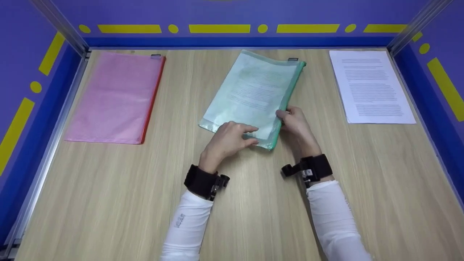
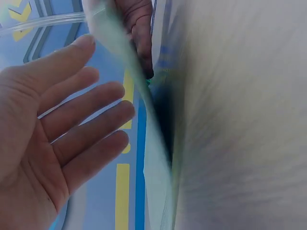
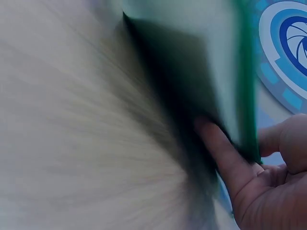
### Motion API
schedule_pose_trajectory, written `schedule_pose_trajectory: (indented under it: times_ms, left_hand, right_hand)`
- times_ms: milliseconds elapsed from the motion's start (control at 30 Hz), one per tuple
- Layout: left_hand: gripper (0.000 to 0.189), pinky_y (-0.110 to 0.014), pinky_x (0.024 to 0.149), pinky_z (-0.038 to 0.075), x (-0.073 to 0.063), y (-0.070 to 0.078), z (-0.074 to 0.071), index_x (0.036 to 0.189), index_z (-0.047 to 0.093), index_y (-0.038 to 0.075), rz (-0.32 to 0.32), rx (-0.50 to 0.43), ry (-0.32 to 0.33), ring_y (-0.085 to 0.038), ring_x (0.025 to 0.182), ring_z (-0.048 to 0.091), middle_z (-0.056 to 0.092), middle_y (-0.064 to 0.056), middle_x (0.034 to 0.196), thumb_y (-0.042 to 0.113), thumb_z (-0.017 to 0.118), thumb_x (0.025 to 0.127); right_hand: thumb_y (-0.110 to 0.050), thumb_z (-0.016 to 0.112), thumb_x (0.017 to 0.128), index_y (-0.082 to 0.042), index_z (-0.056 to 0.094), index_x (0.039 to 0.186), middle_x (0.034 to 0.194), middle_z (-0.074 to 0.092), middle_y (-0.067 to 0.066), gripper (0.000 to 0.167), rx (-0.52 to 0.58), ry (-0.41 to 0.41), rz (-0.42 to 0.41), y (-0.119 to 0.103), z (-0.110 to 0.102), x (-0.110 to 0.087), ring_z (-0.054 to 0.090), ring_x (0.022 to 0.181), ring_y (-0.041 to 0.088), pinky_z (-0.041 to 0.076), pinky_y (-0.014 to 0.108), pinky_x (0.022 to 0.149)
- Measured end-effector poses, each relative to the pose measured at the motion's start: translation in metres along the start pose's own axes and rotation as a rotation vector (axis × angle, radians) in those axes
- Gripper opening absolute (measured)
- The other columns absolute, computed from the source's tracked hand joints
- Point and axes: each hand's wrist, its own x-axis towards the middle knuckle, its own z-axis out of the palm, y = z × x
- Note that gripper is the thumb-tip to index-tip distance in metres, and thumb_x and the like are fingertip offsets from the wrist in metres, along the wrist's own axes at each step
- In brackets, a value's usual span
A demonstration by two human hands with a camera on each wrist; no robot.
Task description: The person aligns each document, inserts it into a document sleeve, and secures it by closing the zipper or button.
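A translucent green zip folder [image 1: 250,87] with printed sheets inside lies slantwise at the middle of the table in the head view. My right hand [image 1: 299,127] holds its green zip edge near the lower right corner, thumb on top and fingers underneath. In the right wrist view the folder [image 3: 220,62] is raised off the table there, with a dark shadow beneath. My left hand [image 1: 228,141] hovers by the folder's near edge. Seen from the left wrist, the left hand [image 2: 62,129] has its fingers spread and nothing in its grasp.
A pink zip folder [image 1: 116,98] with a red edge lies at the left of the wooden table [image 1: 174,163]. At the right rests a stack of printed paper [image 1: 373,87]. Purple and blue panels [image 1: 217,41] wall the table at the back and sides.
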Motion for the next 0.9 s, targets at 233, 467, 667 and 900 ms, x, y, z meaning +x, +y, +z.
schedule_pose_trajectory:
  times_ms: [233, 467, 667, 900]
  left_hand:
    - [0.037, -0.039, 0.098, 0.054, -0.008, -0.026, -0.016, 0.123, 0.071, 0.011, -0.201, -0.052, 0.122, -0.023, 0.114, 0.069, 0.073, -0.005, 0.122, 0.035, 0.064, 0.096]
    - [0.034, -0.042, 0.095, 0.055, -0.013, -0.043, -0.025, 0.122, 0.070, 0.008, -0.400, -0.016, 0.291, -0.027, 0.113, 0.069, 0.072, -0.012, 0.123, 0.031, 0.062, 0.098]
    - [0.042, -0.043, 0.095, 0.054, -0.012, -0.044, -0.018, 0.130, 0.063, 0.004, -0.455, 0.020, 0.205, -0.030, 0.110, 0.068, 0.068, -0.017, 0.126, 0.029, 0.063, 0.097]
    - [0.047, -0.045, 0.115, 0.039, -0.006, -0.033, -0.003, 0.134, 0.060, 0.003, -0.357, 0.106, 0.003, -0.035, 0.137, 0.049, 0.052, -0.021, 0.146, 0.030, 0.064, 0.096]
  right_hand:
    - [-0.009, 0.036, 0.100, 0.000, 0.031, 0.152, 0.135, 0.056, 0.019, 0.053, 0.006, -0.011, -0.011, 0.001, -0.004, 0.000, 0.061, 0.108, 0.019, 0.050, 0.026, 0.089]
    - [-0.008, 0.035, 0.101, -0.002, 0.024, 0.156, 0.149, 0.045, 0.020, 0.056, 0.006, 0.006, -0.001, 0.001, -0.016, 0.001, 0.050, 0.129, 0.025, 0.040, 0.037, 0.111]
    - [-0.006, 0.032, 0.101, -0.002, 0.027, 0.155, 0.151, 0.044, 0.019, 0.054, 0.023, 0.072, 0.011, 0.001, -0.025, -0.001, 0.047, 0.133, 0.026, 0.035, 0.039, 0.116]
    - [-0.007, 0.033, 0.101, 0.002, 0.033, 0.151, 0.142, 0.051, 0.024, 0.051, -0.176, 0.154, -0.015, 0.003, -0.039, 0.000, 0.054, 0.122, 0.027, 0.047, 0.033, 0.098]
